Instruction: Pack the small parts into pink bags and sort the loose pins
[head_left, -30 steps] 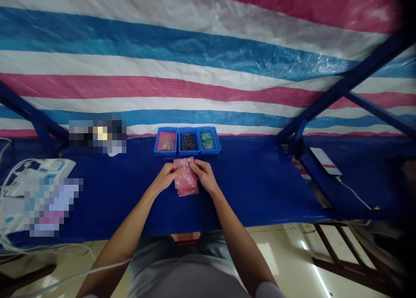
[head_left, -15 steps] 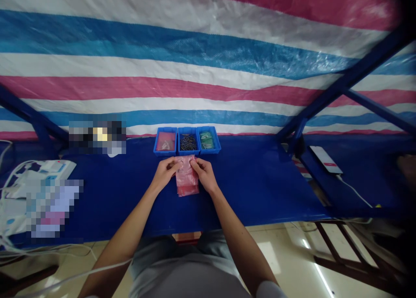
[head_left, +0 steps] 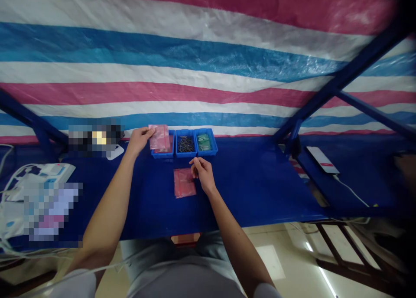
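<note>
My left hand [head_left: 139,141] pinches a pink translucent plastic bag [head_left: 159,137] by its edge, holding it over the left blue plastic bin [head_left: 162,156]. That bin holds more pink material. Nearer me on the blue tabletop [head_left: 260,189] lies a flat stack of pink bags [head_left: 184,183]. My right hand [head_left: 202,173] hovers just beside its upper right corner, fingers curled together, holding nothing I can see. The middle blue bin [head_left: 186,155] holds dark metal screws [head_left: 186,144], and the right blue bin [head_left: 206,152] holds small green items [head_left: 204,142].
A striped pink, white and blue tarpaulin [head_left: 195,72] hangs behind the table, crossed by blue metal braces [head_left: 344,81]. A phone [head_left: 321,160] with a white cable lies at the right. Pixelated objects and a white panel [head_left: 42,173] with cords sit at the left.
My left hand has moved forward and left, carrying one pink bag from the stack to the left bin. My right hand has let go of the stack, which stays on the table.
</note>
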Demonstrator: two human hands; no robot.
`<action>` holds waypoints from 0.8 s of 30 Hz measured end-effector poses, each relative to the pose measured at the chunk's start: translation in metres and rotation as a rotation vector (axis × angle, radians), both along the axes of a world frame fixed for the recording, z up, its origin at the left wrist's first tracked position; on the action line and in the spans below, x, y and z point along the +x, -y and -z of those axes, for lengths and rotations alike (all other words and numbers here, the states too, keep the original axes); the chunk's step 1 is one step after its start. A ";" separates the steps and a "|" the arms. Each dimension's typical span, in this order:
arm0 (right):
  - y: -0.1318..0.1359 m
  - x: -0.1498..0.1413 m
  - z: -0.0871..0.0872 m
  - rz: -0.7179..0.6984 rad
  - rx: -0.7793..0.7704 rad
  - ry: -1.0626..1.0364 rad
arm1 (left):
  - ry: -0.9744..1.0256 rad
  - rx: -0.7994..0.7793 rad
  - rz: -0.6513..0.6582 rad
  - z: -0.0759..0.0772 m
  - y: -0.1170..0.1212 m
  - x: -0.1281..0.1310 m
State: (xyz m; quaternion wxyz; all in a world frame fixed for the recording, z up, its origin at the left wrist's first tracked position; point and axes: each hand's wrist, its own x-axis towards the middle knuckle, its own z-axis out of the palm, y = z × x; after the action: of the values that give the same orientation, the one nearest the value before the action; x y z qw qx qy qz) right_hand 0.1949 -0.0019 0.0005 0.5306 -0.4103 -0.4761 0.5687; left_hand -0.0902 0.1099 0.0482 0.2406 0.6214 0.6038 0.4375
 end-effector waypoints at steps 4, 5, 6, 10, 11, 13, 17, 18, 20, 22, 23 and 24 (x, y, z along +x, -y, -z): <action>-0.001 0.001 0.000 0.029 -0.015 0.001 | -0.330 -0.073 -0.049 0.008 -0.005 0.000; -0.001 0.002 0.000 0.036 -0.016 -0.001 | -0.371 -0.040 -0.054 0.010 -0.003 0.002; -0.001 0.002 -0.001 0.042 -0.014 -0.003 | -0.407 -0.005 -0.049 0.012 0.001 0.004; -0.001 0.003 0.000 0.046 0.004 0.001 | -0.513 0.050 0.004 0.016 0.011 0.010; -0.001 0.004 0.000 0.045 0.008 0.006 | -0.522 0.049 0.021 0.016 0.012 0.011; -0.001 0.004 0.000 0.041 0.013 0.017 | -0.530 0.040 0.058 0.015 0.012 0.012; -0.001 0.003 0.000 0.038 0.013 0.041 | -0.575 -0.020 0.138 0.016 0.010 0.011; -0.001 0.003 0.001 0.039 0.010 0.052 | -0.609 -0.016 0.128 0.016 0.009 0.010; -0.001 0.003 0.002 0.037 0.009 0.086 | -0.695 0.022 0.077 0.016 0.010 0.009; -0.002 0.004 0.004 0.047 0.030 0.155 | -0.773 0.038 0.057 0.015 0.013 0.012; -0.003 0.005 0.005 0.065 0.052 0.213 | -0.801 0.014 0.077 0.015 0.015 0.014; -0.004 0.007 0.007 0.090 0.077 0.289 | -0.826 -0.036 0.110 0.015 0.017 0.016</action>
State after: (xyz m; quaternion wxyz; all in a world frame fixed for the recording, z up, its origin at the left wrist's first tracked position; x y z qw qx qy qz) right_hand 0.2016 0.0019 -0.0065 0.4968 -0.4883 -0.5500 0.4608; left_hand -0.0737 0.0932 0.0331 0.0122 0.7716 0.6231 0.1273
